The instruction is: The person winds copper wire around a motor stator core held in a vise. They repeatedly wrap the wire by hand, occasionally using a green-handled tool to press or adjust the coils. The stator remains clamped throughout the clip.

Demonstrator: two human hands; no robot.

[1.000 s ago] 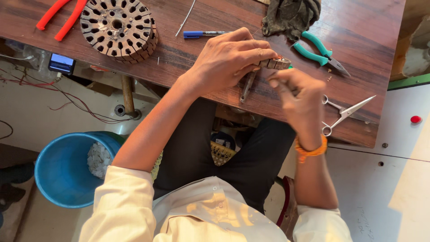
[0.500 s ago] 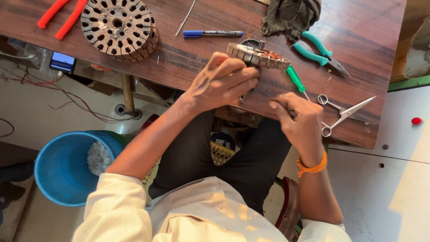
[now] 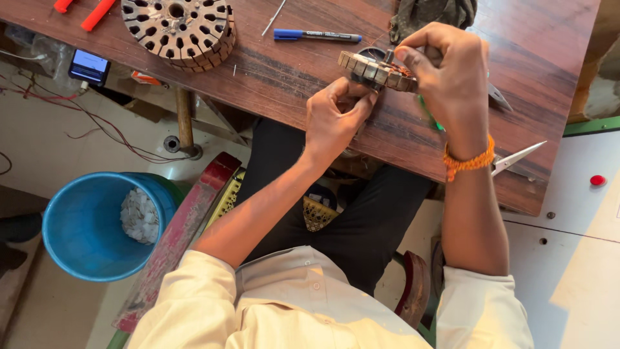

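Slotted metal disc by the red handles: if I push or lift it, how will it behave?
The slotted metal disc looks like stacked steel plates, so probably rigid and heavy for its size. Lying flat on the wooden table, it should slide rather than roll or tip.

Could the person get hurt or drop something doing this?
Maybe. The round slotted metal core is held up off the table by the left hand and right hand; if a grip slips, it could fall on the wood or their lap. The scissors lie by the right wrist with the tips past the table edge, so an arm bump might knock them off. The core's edges could scrape fingertips.
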